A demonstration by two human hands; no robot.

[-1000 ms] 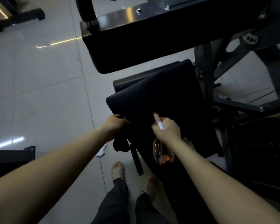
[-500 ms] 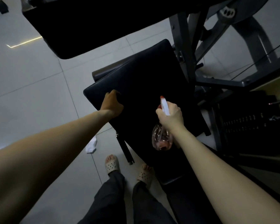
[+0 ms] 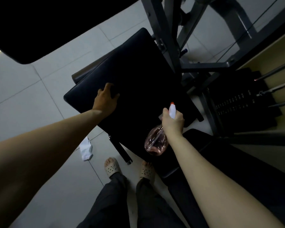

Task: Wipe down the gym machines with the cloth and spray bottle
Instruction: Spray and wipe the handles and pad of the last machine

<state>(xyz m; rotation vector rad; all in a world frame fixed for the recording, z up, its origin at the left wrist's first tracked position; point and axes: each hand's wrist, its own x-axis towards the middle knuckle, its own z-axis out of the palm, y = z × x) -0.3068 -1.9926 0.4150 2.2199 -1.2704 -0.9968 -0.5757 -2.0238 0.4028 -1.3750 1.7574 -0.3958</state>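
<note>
Left arm stretches out long, left hand (image 3: pixel 105 100) palm-down on the black seat pad (image 3: pixel 138 71) near its left corner, fingers bent. Whether that grip holds anything, I cannot tell in this dark. Right hand (image 3: pixel 173 123) wraps the spray bottle (image 3: pixel 156 143) at its neck, nozzle toward the pad.

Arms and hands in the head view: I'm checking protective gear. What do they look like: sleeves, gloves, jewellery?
The left arm and right arm are bare, with no sleeve in frame. Neither the left hand nor the right hand wears a glove. No watch or bracelet shows at either wrist. It is too dim to rule out a ring.
</note>
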